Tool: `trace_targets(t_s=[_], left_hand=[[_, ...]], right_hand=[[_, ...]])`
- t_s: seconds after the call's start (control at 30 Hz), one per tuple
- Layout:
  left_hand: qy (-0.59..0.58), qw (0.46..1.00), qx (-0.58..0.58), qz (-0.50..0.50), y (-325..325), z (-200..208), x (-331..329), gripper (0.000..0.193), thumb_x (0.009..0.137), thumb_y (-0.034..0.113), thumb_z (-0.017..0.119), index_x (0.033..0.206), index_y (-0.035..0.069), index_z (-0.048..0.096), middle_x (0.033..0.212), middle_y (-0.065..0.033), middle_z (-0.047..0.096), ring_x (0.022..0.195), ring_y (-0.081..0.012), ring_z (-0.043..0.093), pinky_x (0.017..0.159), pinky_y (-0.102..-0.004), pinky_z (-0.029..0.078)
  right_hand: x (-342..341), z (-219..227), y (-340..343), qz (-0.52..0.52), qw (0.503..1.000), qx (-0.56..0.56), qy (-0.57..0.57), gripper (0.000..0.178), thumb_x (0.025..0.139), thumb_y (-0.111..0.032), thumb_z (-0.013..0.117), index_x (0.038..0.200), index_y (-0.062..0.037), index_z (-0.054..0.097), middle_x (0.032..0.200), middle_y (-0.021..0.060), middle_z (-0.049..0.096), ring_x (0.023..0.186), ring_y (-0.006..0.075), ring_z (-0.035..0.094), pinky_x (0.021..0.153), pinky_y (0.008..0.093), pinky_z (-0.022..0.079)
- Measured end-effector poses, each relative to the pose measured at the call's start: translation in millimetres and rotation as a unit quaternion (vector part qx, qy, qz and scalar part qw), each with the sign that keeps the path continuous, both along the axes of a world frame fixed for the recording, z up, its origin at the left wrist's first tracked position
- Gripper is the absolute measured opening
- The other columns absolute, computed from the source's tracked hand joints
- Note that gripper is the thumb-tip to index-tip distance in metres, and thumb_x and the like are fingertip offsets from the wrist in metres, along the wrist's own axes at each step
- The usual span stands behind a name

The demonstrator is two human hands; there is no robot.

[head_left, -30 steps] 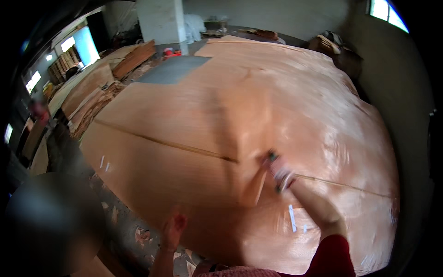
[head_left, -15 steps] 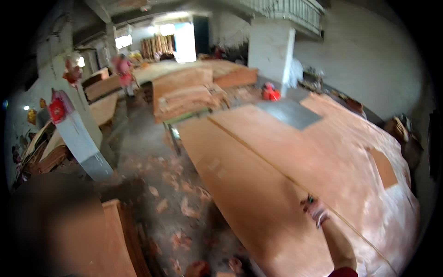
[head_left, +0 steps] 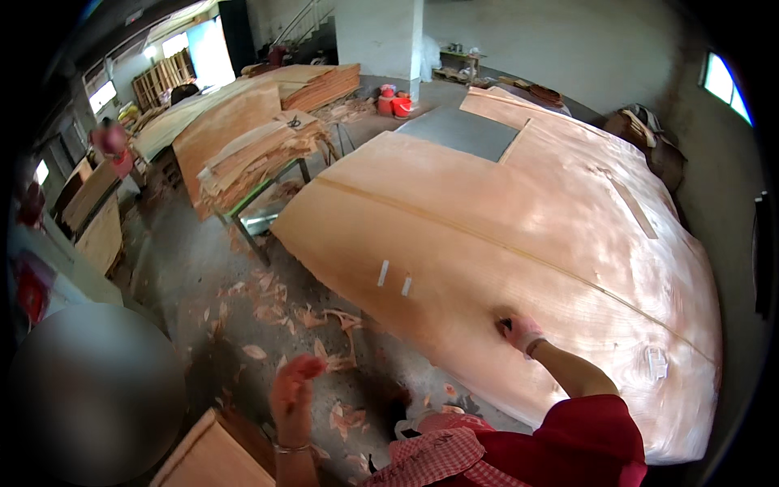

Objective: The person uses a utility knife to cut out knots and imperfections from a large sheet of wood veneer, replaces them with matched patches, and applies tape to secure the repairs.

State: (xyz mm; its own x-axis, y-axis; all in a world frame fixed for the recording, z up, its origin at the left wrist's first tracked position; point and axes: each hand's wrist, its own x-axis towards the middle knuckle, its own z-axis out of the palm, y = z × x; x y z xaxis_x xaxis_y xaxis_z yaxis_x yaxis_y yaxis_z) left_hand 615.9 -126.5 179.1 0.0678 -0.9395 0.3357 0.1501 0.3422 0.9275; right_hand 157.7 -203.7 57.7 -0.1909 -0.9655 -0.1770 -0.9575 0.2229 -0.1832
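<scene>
A broad stack of thin, pinkish-tan wood veneer sheets (head_left: 454, 268) spreads before me. My right hand (head_left: 526, 331), in a light pink-and-white glove, rests on the top sheet near its close edge. Its fingers are closed round a small dark object (head_left: 506, 324), too small to make out. Beyond that hand, a long narrow tan line (head_left: 519, 252) crosses the sheet diagonally. Two short white strips (head_left: 394, 276) lie on the veneer to the left. My left hand (head_left: 294, 398) is raised over the floor, off the sheet, its fingers loosely bent with nothing visible in them.
Veneer scraps (head_left: 272, 304) litter the floor at left. A green-framed stand (head_left: 260, 191) bears more veneer pieces. A grey panel (head_left: 458, 134) shows at the stack's far edge. Red buckets (head_left: 401, 105) stand by a pillar. Another person (head_left: 112, 146) is far left. Sheets (head_left: 215, 454) stand lower left.
My view has swung to the right. My right hand has moved from beside the long line to the near part of the sheet. My left hand has risen higher into view.
</scene>
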Motion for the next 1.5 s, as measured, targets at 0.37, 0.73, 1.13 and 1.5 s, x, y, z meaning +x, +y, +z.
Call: trace_targets(t_s=[0.37,0.73,1.13,1.5], left_hand=[[-0.06,0.968,0.217,-0.108,-140.1,-150.7,72.0,0.029,0.089,0.005,0.044,0.117,-0.003,0.047,0.105,-0.0165,0.057,0.092,-0.021,0.057,0.083,-0.0317,0.046],[-0.124,0.943,0.289,-0.108,-362.6,-166.9,192.8,0.025,0.088,0.007,0.048,0.111,-0.002,0.05,0.101,-0.0139,0.057,0.091,-0.0188,0.057,0.083,-0.0304,0.046],[-0.323,0.875,-0.124,-0.338,-587.0,-113.4,126.7,0.032,0.083,0.001,0.05,0.115,-0.003,0.049,0.112,-0.0179,0.055,0.105,-0.0291,0.053,0.091,-0.0344,0.042],[-0.509,0.661,-0.388,-0.391,-714.4,-168.2,13.5,0.022,0.077,0.009,0.053,0.098,0.006,0.057,0.083,-0.0129,0.053,0.079,-0.03,0.054,0.066,-0.0412,0.045]], right_hand=[[-0.6,-4.2,10.0,-0.15,0.979,0.134,-0.043,0.03,0.079,-0.037,0.053,0.094,-0.0124,0.062,0.085,0.014,0.064,0.083,0.0307,0.061,0.071,0.04,0.048],[216.6,-26.4,-134.5,-0.293,0.945,0.092,-0.115,0.037,0.078,-0.041,0.052,0.098,-0.0108,0.061,0.089,0.0166,0.063,0.081,0.0347,0.06,0.07,0.0416,0.048],[285.3,-56.7,-140.1,-0.382,0.923,-0.032,-0.043,0.026,0.078,-0.032,0.053,0.086,-0.0082,0.061,0.075,0.0199,0.06,0.071,0.0378,0.059,0.062,0.0452,0.048],[358.9,10.1,-287.5,-0.522,0.688,-0.114,-0.491,0.025,0.086,-0.027,0.053,0.103,-0.0087,0.059,0.082,0.0008,0.064,0.054,0.0079,0.052,0.042,0.0207,0.039]])
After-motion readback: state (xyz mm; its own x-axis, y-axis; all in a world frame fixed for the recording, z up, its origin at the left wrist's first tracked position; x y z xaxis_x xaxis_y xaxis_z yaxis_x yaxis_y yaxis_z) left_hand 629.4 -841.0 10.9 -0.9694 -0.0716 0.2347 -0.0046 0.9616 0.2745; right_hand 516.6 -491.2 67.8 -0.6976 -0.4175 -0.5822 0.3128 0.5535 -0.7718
